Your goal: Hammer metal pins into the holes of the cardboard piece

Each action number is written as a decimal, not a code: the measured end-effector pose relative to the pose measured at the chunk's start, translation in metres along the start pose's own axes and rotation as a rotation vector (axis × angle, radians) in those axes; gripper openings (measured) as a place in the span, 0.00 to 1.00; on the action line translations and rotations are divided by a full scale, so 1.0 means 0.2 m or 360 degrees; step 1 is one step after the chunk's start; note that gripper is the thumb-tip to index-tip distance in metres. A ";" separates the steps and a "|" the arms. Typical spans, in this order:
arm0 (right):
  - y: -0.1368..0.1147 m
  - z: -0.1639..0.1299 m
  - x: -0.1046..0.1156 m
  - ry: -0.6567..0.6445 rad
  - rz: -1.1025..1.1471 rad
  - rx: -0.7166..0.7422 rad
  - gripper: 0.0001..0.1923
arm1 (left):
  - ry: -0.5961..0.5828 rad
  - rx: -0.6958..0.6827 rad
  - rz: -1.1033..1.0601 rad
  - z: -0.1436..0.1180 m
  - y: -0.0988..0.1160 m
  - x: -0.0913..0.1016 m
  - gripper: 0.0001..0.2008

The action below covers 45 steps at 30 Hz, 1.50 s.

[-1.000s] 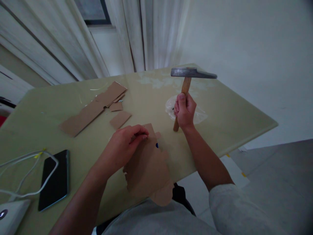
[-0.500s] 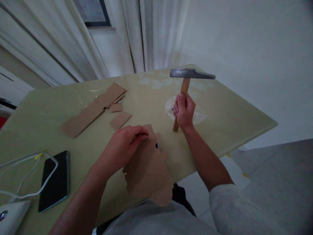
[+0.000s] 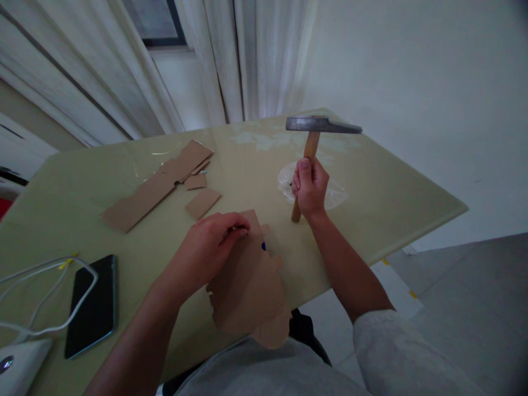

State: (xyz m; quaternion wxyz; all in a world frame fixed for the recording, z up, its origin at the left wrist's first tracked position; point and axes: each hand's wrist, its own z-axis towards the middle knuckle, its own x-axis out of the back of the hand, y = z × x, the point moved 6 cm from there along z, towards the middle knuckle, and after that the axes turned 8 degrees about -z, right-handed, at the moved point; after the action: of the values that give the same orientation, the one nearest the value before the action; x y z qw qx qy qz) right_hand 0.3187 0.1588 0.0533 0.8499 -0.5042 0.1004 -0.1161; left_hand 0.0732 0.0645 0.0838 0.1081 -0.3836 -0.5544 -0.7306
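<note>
The right hand (image 3: 310,186) is closed firmly around the wooden handle (image 3: 312,146) of the hammer (image 3: 317,124), which is upright above the table (image 3: 396,203). The left hand (image 3: 208,245) is over the torn cardboard (image 3: 253,297) near the table edge, its fingertips pinched together; what they grasp, I cannot tell.

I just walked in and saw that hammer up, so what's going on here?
A person at a table grips a hammer in the right hand, head up. The left hand is over the far part of a torn cardboard piece, fingers pinched together; whether they hold something small is hard to tell. Farther off lie more cardboard scraps, and a clear plastic bag lies behind the right hand.
</note>
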 end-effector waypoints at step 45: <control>0.02 0.00 0.01 -0.0019 0.0005 -0.0034 0.31 | 0.0070 0.0058 -0.0047 -0.01 -0.02 -0.02 0.10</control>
State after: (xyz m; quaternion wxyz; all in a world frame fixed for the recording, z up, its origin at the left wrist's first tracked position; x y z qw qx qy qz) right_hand 0.3208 0.1609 0.0501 0.8452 -0.5136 0.0975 -0.1107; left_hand 0.0727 0.0632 0.0786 0.1164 -0.3572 -0.5708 -0.7301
